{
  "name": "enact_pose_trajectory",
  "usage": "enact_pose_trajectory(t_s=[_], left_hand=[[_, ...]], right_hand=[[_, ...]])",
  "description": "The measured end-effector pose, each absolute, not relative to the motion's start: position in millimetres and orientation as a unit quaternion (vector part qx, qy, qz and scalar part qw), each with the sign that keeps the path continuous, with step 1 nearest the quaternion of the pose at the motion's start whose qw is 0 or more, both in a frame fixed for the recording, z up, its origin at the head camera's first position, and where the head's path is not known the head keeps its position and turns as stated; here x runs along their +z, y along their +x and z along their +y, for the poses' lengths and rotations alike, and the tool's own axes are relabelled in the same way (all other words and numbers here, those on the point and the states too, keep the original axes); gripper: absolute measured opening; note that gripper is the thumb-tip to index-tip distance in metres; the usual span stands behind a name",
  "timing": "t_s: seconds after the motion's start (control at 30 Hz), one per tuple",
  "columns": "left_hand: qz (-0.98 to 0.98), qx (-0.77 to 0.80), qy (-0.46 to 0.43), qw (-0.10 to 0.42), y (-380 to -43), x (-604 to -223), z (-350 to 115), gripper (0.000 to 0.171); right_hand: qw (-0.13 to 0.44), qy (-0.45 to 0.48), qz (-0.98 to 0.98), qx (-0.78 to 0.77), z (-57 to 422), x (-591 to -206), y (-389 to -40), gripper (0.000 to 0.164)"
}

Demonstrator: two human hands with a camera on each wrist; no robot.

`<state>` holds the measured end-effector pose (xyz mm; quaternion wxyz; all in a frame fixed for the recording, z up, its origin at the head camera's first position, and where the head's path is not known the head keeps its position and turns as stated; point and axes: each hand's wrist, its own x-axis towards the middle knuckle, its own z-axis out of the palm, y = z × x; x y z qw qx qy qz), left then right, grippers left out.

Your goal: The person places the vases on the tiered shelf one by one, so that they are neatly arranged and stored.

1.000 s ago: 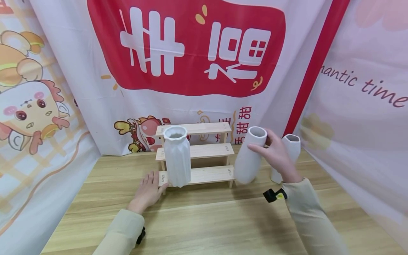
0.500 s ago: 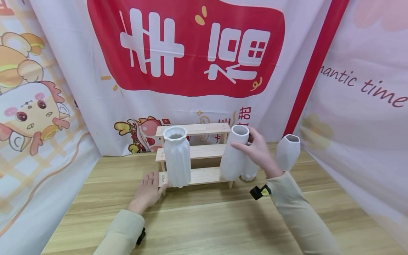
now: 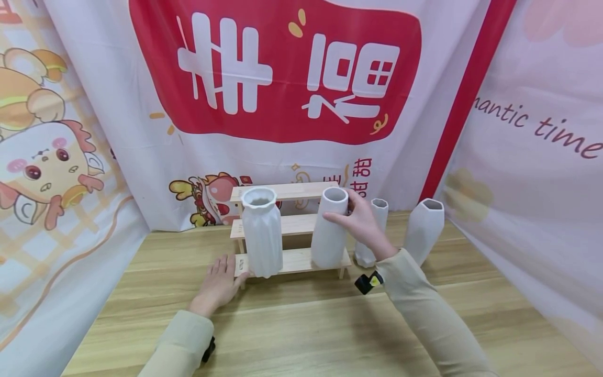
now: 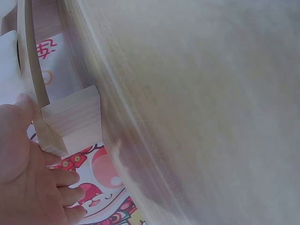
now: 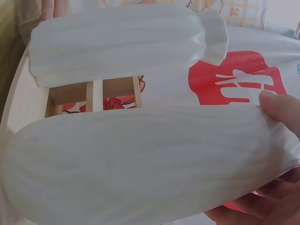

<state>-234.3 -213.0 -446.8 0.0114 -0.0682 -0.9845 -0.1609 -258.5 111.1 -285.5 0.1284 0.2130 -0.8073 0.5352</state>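
Observation:
My right hand point(image 3: 360, 217) holds a smooth white vase point(image 3: 328, 235) near its round mouth, thumb in front and fingers behind. This vase stands upright at the right part of the bottom step of a wooden three-tier stand point(image 3: 299, 257). In the right wrist view, the vase point(image 5: 131, 164) fills the lower half, its base by the plank. To the left on that step stands a white fluted vase point(image 3: 263, 235) with a wavy rim. My left hand point(image 3: 218, 283) rests at the step's left end, fingers extended. In the left wrist view, its thumb point(image 4: 24, 105) touches the plank.
Right of the stand, a slim white vase point(image 3: 379, 212) is partly hidden behind my right hand. Farther right stands a faceted white vase point(image 3: 424, 228) with an angular mouth. A wood-grain table point(image 3: 301, 335) lies beneath, with printed cloth point(image 3: 282, 131) hanging behind and at both sides.
My right hand has moved left with the smooth vase, from beside the stand onto its bottom step. The slim vase behind has come into sight. My left hand has stayed put.

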Motion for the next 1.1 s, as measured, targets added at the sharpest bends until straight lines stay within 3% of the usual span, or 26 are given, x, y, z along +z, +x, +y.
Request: enact_pose_trajectory(t_s=[0.27, 0.57, 1.1], left_hand=[[-0.985, -0.160, -0.067, 0.013, -234, -446, -214, 0.072], [-0.986, -0.152, -0.069, 0.010, -234, -445, -214, 0.072], [-0.985, -0.158, -0.068, 0.011, -236, -448, -213, 0.071]], right_hand=[[0.124, 0.227, -0.799, 0.543, 105, -310, -287, 0.065], [0.112, 0.229, -0.802, 0.540, 99, -314, -292, 0.055], [0.079, 0.212, -0.806, 0.547, 99, -317, -300, 0.059]])
